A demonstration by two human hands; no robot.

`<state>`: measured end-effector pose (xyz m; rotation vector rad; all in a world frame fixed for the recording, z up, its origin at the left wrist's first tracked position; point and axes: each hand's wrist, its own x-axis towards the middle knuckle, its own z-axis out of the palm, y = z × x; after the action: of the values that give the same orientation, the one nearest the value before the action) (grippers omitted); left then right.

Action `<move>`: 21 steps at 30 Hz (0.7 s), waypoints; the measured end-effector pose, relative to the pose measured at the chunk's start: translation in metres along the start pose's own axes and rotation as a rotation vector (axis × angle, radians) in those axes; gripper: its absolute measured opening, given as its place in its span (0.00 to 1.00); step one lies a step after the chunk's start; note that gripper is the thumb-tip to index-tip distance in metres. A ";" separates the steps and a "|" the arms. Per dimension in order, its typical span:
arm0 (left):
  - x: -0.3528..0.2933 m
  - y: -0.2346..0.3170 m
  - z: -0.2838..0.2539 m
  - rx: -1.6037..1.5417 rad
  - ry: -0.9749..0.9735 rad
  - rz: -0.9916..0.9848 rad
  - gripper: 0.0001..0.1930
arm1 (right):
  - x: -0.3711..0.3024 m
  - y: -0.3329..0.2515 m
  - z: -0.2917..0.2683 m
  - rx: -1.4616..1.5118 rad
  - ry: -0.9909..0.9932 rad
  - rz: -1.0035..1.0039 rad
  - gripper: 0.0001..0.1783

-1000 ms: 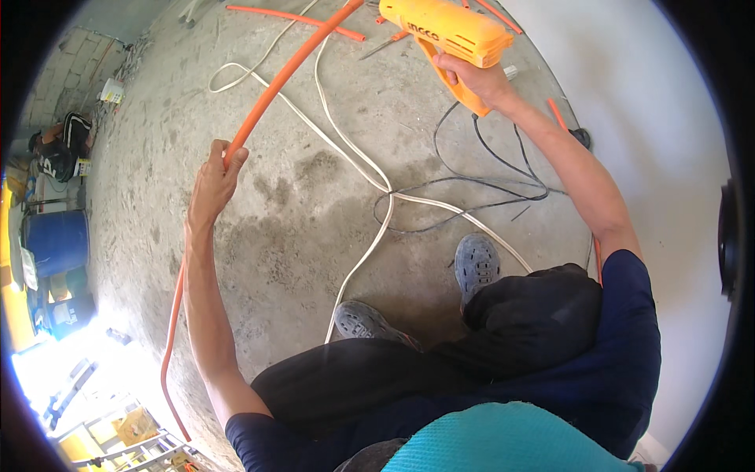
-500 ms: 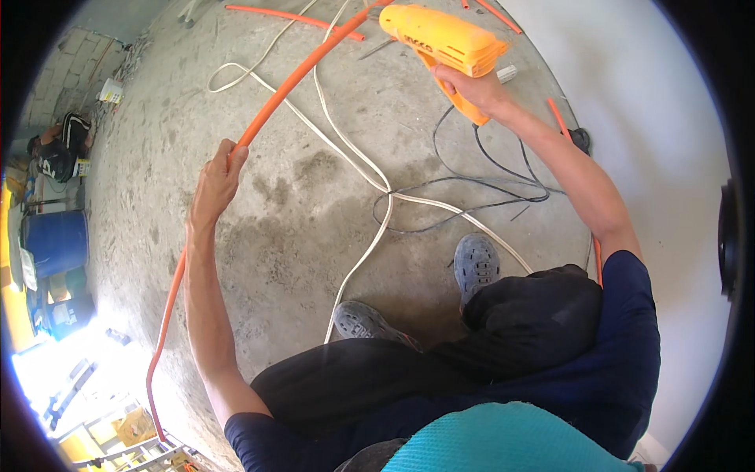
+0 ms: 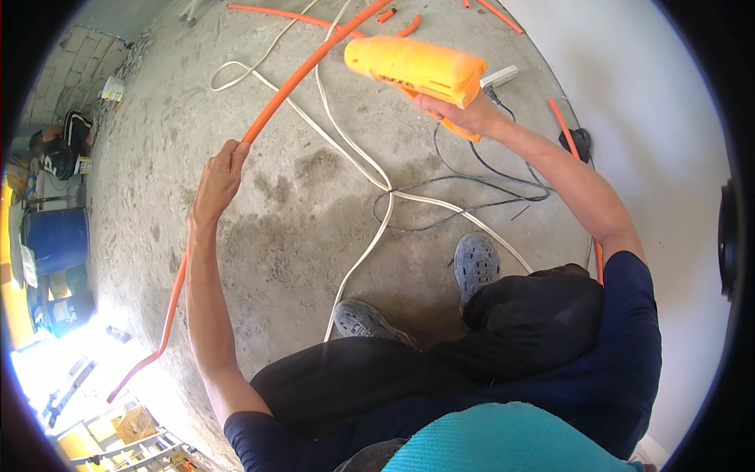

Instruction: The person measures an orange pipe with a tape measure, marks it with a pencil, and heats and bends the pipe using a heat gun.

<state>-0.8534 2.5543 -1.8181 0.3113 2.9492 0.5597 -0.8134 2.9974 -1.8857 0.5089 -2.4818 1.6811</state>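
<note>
My left hand [image 3: 216, 182] is wrapped round a long orange pipe [image 3: 297, 77], which rises past the top edge of the picture. Below my grip the pipe runs behind my forearm and bends near its lower end. My right hand [image 3: 464, 115] is closed round the handle of a yellow heat gun [image 3: 415, 66]. The gun's nozzle end points left, toward the pipe but apart from it, and is slightly blurred. A black cord [image 3: 503, 177] loops on the floor beneath the gun.
White cable [image 3: 346, 153] snakes across the concrete floor between my feet. Orange pipe offcuts [image 3: 409, 26] lie ahead. A white power strip [image 3: 499, 76] is beside the gun, near the white wall [image 3: 653, 141] on my right. Far left are a person [image 3: 59, 149] and a blue drum [image 3: 57, 240].
The heat gun has moved left and nearer to me, away from the pipe's upper part. The pipe's lower end has swung outward to the left. My left hand keeps its hold.
</note>
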 end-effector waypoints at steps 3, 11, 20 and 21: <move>-0.005 -0.006 0.000 0.005 0.012 0.010 0.23 | 0.007 -0.001 -0.006 0.024 0.073 0.136 0.07; -0.012 -0.005 -0.001 -0.004 -0.025 0.041 0.21 | 0.016 0.021 -0.035 0.166 0.226 0.201 0.06; -0.012 -0.003 -0.003 0.023 -0.057 -0.016 0.21 | 0.024 0.041 -0.067 0.116 0.381 0.199 0.07; -0.012 -0.002 -0.002 0.015 -0.072 -0.032 0.20 | 0.025 0.044 -0.071 0.113 0.383 0.200 0.07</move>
<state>-0.8427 2.5493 -1.8158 0.2799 2.8855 0.5112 -0.8587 3.0717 -1.8906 -0.0575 -2.2280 1.7941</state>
